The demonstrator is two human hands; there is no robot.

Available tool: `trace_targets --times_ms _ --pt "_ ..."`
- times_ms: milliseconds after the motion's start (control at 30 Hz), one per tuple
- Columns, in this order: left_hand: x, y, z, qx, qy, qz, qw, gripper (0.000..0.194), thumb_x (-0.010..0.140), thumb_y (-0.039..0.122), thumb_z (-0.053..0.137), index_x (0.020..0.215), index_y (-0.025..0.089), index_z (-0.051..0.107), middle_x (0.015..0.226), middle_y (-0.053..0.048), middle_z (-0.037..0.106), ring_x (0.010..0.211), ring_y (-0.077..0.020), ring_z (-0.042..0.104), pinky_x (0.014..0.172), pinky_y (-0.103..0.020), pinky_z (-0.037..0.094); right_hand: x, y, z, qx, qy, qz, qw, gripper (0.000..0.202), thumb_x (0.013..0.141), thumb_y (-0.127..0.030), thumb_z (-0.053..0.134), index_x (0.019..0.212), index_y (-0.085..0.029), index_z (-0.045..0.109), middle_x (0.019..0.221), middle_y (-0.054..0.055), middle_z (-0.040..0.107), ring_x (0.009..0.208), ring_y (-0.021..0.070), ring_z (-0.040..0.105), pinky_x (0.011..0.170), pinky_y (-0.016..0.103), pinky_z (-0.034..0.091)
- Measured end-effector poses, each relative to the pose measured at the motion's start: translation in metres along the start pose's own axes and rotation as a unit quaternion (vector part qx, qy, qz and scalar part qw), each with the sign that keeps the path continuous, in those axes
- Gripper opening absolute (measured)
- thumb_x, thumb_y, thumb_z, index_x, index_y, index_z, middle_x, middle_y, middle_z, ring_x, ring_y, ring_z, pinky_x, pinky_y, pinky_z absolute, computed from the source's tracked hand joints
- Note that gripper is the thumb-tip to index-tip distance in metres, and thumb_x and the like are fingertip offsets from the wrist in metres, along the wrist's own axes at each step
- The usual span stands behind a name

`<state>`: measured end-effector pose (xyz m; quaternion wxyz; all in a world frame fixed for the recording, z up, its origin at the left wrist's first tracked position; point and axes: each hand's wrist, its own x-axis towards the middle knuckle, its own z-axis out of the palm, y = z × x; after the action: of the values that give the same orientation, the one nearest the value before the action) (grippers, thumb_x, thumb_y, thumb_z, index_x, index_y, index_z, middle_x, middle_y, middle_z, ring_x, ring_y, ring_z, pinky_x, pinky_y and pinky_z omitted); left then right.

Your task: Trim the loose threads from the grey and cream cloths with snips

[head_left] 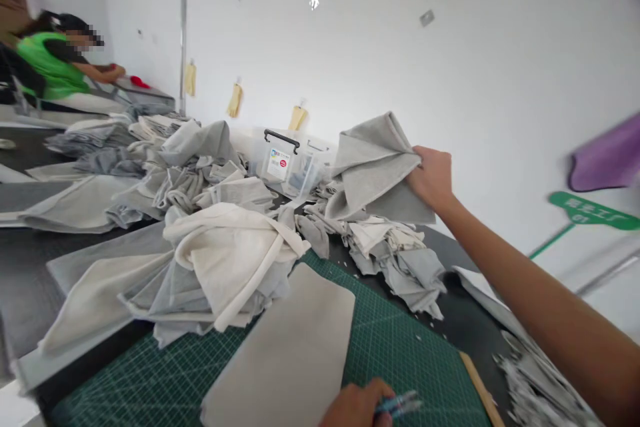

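Note:
At the right, my right hand [433, 177] is raised above the table, its fingers closed on the edge of a folded grey cloth piece [375, 167] that hangs out to the left. My left hand [357, 405], low at the bottom edge and partly cut off, is curled round small blue thread snips [399, 404]; they are blurred and point right. Beside it a flat, light grey cloth panel [295, 347] lies on the green cutting mat [400, 347]. A heap of crumpled off-white and grey cloth pieces [225, 260] rests left of the panel.
More cloth piles [395, 253] lie behind the mat. A clear plastic box [260, 153] with a black handle stands at the back. A wooden strip [480, 387] and grey scraps [545, 387] are at the right. A person in a green vest [55, 63] sits far left.

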<state>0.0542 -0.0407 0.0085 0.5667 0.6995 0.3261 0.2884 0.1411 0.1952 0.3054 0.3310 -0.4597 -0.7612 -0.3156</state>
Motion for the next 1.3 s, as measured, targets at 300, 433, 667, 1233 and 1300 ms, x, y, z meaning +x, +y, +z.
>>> trace_targets --times_ms 300,433,667,1233,1300 --pt "-0.057 0.036 0.024 0.384 -0.011 0.203 0.901 0.03 0.094 0.021 0.037 0.12 0.023 0.049 0.094 -0.007 0.068 0.084 -0.0226 0.065 0.078 -0.032 0.048 -0.149 0.024 -0.133 -0.048 -0.099 0.116 0.987 0.029 0.066 -0.02 0.052 0.086 -0.024 0.073 0.08 0.007 0.075 0.077 0.0296 0.067 0.068 0.036 0.048" --pt "-0.094 0.053 0.028 0.408 -0.006 0.238 0.882 0.031 0.093 0.016 0.035 0.121 0.023 0.049 0.096 -0.005 0.068 0.085 -0.0202 0.065 0.08 -0.03 0.047 -0.221 0.031 -0.153 -0.011 -0.085 0.174 0.981 0.037 0.065 -0.019 0.05 0.094 -0.021 0.072 0.086 0.007 0.076 0.078 0.0286 0.069 0.072 0.035 0.05" --pt "-0.146 0.056 0.013 0.359 0.152 0.198 0.899 0.03 0.097 0.021 0.034 0.123 0.025 0.049 0.104 -0.003 0.068 0.09 -0.0173 0.064 0.083 -0.028 0.048 -0.376 -0.025 -0.162 0.021 -0.172 0.226 0.959 0.047 0.073 -0.019 0.044 0.115 -0.021 0.063 0.088 0.012 0.075 0.077 0.0315 0.069 0.068 0.04 0.051" --pt "-0.167 0.044 0.006 0.272 0.253 0.115 0.921 0.024 0.096 0.032 0.038 0.117 0.022 0.047 0.074 0.003 0.059 0.062 -0.013 0.056 0.064 -0.023 0.042 -0.463 -0.094 -0.231 0.125 -0.476 0.101 0.864 0.082 0.064 -0.003 0.045 0.141 -0.028 0.036 0.113 0.008 0.063 0.101 0.027 0.06 0.084 0.035 0.045" --pt "-0.16 0.048 0.017 0.269 0.223 0.124 0.929 0.024 0.097 0.031 0.037 0.118 0.022 0.046 0.076 0.003 0.059 0.065 -0.0134 0.056 0.066 -0.023 0.042 -0.464 -0.096 -0.239 0.157 -0.483 0.1 0.855 0.083 0.062 -0.005 0.046 0.141 -0.028 0.036 0.117 0.009 0.06 0.107 0.0267 0.056 0.09 0.036 0.043"
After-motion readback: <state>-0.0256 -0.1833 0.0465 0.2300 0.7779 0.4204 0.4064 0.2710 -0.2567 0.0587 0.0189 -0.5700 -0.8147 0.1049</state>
